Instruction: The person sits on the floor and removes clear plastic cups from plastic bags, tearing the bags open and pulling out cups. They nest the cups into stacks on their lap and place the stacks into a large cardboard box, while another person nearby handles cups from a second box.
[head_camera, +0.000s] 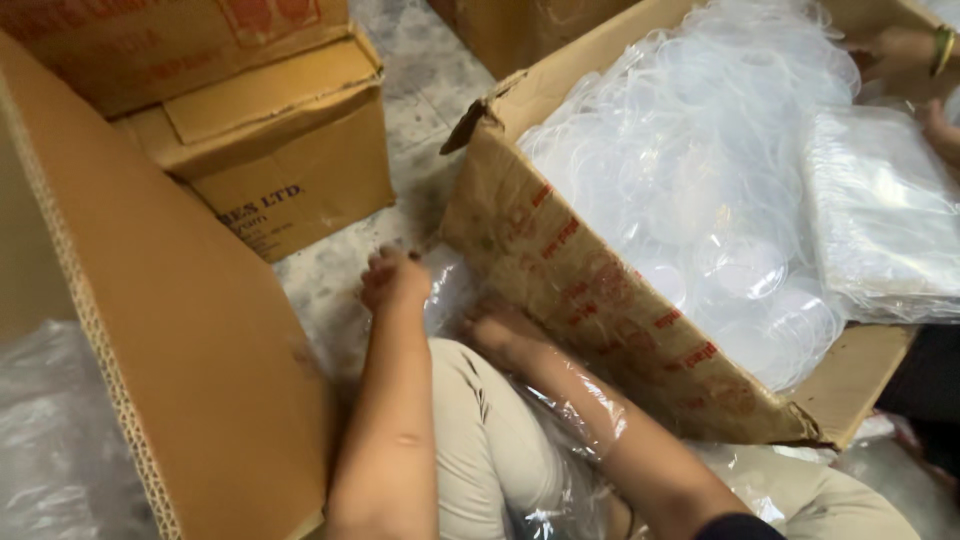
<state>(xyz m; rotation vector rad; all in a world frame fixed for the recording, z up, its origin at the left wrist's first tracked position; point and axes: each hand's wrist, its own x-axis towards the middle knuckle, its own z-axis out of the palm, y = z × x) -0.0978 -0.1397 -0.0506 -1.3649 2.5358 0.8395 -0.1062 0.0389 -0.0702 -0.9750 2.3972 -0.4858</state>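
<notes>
My left hand (395, 280) is low on the floor beside a big cardboard box (560, 270), its fingers curled into a clear plastic bag (450, 290). My right hand (500, 335) reaches to the same bag against the box's wall. Clear film drapes over its wrist and forearm, and its fingers are hidden. My bent knee in beige trousers (480, 440) sits between the two arms. The box is filled with several clear round plastic lids (690, 180).
A stack of clear plastic bags (885, 210) lies on the lids at the right. Another person's hands (905, 50) reach in at the top right. A tall cardboard flap (150, 300) stands at the left, smaller cartons (290, 150) behind it on the stone floor (420, 90).
</notes>
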